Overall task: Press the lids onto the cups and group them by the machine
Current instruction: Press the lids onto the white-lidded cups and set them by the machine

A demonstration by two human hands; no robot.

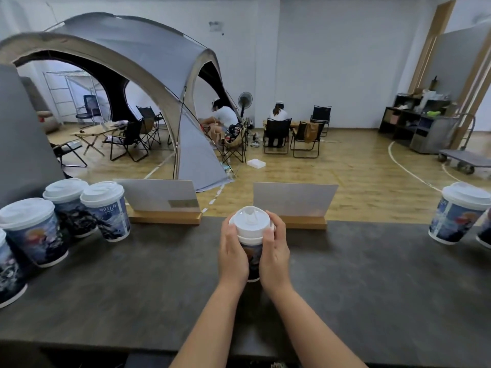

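This is a large indoor hall, seemingly a sports court turned into a staged camping and drinks-service set. The wood-strip floor (345, 166) carries curved white court lines. At ten o'clock stands a grey dome tent (138, 57) with folding camp chairs (127, 140) and a low wooden table (90, 134) under it. Near twelve o'clock two people sit on more folding chairs beside a standing fan (245, 100). At two o'clock are dark storage shelves (406, 118) and a flat trolley (462, 159). In the foreground a dark desk (372, 274) holds printed lidded paper cups (105, 211) and two sign boards in wooden bases (162, 199), like a café counter.
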